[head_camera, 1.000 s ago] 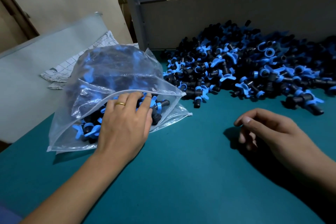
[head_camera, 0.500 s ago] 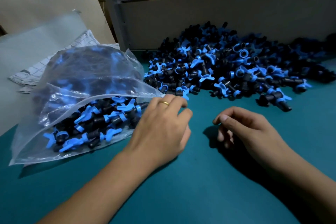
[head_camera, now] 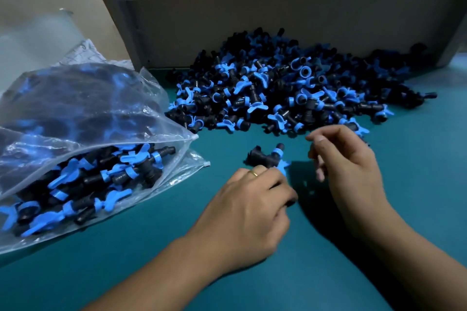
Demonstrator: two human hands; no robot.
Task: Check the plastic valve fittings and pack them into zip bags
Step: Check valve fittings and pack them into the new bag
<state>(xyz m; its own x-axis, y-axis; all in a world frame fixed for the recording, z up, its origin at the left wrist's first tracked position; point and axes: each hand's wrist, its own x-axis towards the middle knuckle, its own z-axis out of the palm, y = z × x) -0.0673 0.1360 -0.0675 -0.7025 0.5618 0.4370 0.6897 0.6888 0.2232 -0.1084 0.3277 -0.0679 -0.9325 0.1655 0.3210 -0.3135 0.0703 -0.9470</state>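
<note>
A clear zip bag (head_camera: 83,113) lies at the left on the teal table, its open mouth facing right and many black-and-blue valve fittings inside. A large heap of loose valve fittings (head_camera: 290,88) sits at the back centre and right. My left hand (head_camera: 250,212) is in the middle of the table with curled fingers and grips one valve fitting (head_camera: 265,158), whose black body and blue handle stick out beyond the knuckles. My right hand (head_camera: 351,169) hovers just right of that fitting, fingers loosely curled and holding nothing.
A grey board wall (head_camera: 278,23) stands right behind the heap. A pale panel (head_camera: 32,33) and a printed sheet (head_camera: 83,54) lie behind the bag at the left. The teal table top (head_camera: 303,272) stretches toward me.
My left hand left the bag's mouth, moved right to the table's middle and now grips a single fitting. My right hand rose slightly toward it. The view shifted, so the bag sits further left.
</note>
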